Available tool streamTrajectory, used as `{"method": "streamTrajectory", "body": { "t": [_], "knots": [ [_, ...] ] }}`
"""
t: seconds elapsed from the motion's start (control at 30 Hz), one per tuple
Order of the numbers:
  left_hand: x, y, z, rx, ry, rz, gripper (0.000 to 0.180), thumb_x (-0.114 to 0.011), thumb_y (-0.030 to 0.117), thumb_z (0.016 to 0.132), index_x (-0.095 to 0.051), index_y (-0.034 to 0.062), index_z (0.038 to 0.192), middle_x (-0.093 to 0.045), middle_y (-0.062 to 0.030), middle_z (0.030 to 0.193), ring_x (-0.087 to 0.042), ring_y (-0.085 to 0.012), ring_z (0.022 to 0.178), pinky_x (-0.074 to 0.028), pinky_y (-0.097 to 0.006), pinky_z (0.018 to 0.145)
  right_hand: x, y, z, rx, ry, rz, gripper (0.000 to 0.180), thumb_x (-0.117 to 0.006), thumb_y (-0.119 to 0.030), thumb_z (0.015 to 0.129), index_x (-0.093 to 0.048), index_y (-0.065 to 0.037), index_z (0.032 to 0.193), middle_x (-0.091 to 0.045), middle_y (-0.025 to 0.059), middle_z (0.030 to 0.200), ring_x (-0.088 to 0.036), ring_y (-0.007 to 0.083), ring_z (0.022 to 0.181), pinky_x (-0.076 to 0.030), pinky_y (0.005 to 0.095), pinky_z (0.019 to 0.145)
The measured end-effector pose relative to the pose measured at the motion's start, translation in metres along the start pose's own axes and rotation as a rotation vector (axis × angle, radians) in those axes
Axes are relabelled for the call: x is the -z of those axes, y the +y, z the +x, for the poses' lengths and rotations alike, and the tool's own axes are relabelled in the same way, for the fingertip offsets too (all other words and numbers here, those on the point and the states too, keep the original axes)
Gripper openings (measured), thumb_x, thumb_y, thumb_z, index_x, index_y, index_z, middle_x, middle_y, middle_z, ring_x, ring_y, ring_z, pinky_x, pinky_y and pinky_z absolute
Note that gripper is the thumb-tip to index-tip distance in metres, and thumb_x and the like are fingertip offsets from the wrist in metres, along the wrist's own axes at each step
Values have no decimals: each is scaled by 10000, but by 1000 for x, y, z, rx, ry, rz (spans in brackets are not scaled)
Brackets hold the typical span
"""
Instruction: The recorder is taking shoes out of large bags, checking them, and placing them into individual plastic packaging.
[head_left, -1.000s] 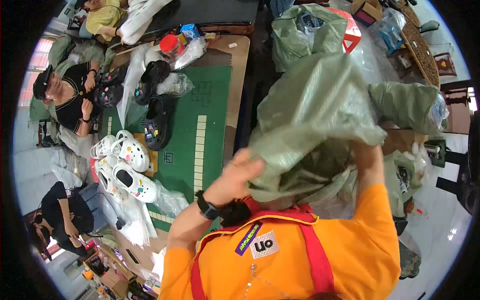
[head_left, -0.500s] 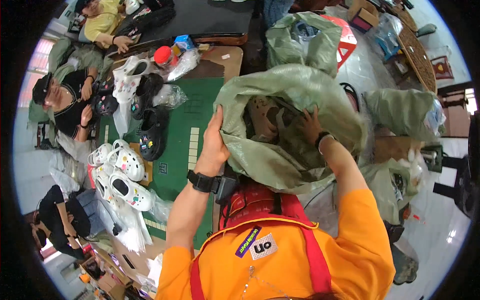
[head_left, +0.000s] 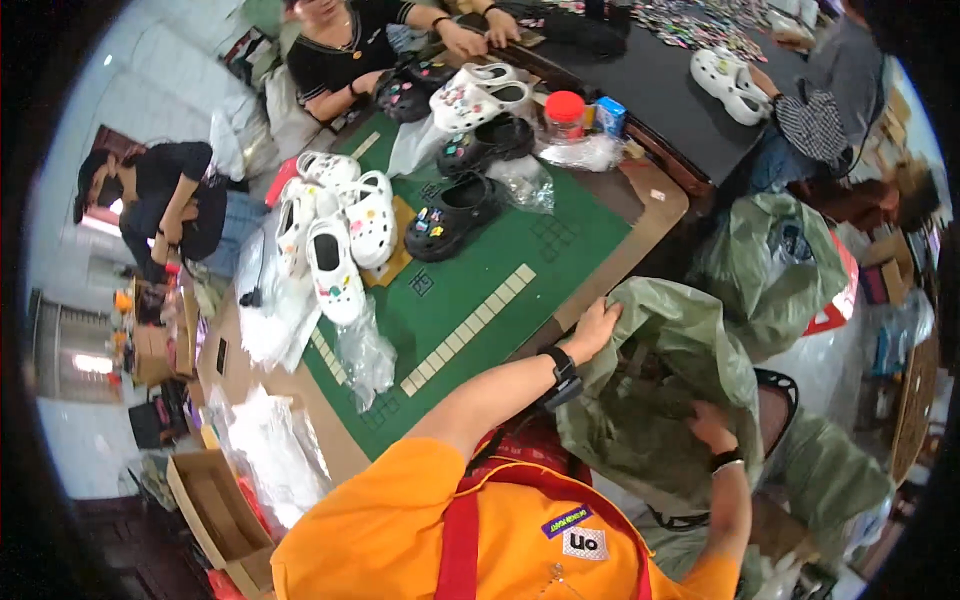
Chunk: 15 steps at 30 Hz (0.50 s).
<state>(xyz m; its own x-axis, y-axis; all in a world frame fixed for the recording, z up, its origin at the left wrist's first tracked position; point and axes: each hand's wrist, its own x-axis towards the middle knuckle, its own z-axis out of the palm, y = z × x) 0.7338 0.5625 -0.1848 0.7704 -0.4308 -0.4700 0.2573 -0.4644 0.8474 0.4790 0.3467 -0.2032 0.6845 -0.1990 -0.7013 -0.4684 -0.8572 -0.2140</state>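
A large dull-green plastic sack (head_left: 655, 310) stands at the right of the table with its mouth turned toward me. My left hand (head_left: 592, 332) grips the sack's rim on its left side. Inside the mouth, my right hand (head_left: 713, 428) reaches in near the right wall; its fingers are blurred and partly in shadow, so what they touch does not show. The sack's inner depth is dark, and its contents cannot be made out.
On the green table mat (head_left: 480, 350) are white clogs (head_left: 335, 270), black clogs (head_left: 450, 215) with charms, and a red-lidded jar (head_left: 565, 115). Another green sack (head_left: 770, 270) stands beyond mine. Several people are around; one holds a white clog (head_left: 730, 85) at the dark table (head_left: 660, 120).
The view has swung left, so the sack now appears lower and farther right. A brown clog visible inside the sack earlier is out of sight. My left hand still holds the rim.
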Motion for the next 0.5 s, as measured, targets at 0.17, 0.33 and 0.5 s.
{"method": "streamTrajectory", "body": {
  "t": [0.17,0.33,0.5],
  "knots": [
    [25,-16,13,-25,100,82,524,-433,375,815,-409,-42,1132,-513,-272,1031,-480,-409,970,-372,-430,821,65,-74,10,33,451,1423,655,-431,-445,846,-151,-141,1354,-216,113,1375,-321,298,1201,-344,460,876],
    [40,-15,3,-38,164,146,522,-467,340,804,-332,67,1228,-457,-221,1139,-447,-372,1033,-363,-465,818,64,-28,40,29,320,1723,630,-357,-430,883,-70,-143,1365,-202,117,1384,-306,299,1213,-327,461,908],
    [50,1,-27,-102,272,423,541,-500,275,815,-274,118,1281,-316,-169,1257,-311,-347,1146,-259,-501,894,66,-58,1,246,2,1320,627,-386,-453,870,-219,-57,1326,-342,127,1302,-355,253,1184,-316,393,925]
  ]
}}
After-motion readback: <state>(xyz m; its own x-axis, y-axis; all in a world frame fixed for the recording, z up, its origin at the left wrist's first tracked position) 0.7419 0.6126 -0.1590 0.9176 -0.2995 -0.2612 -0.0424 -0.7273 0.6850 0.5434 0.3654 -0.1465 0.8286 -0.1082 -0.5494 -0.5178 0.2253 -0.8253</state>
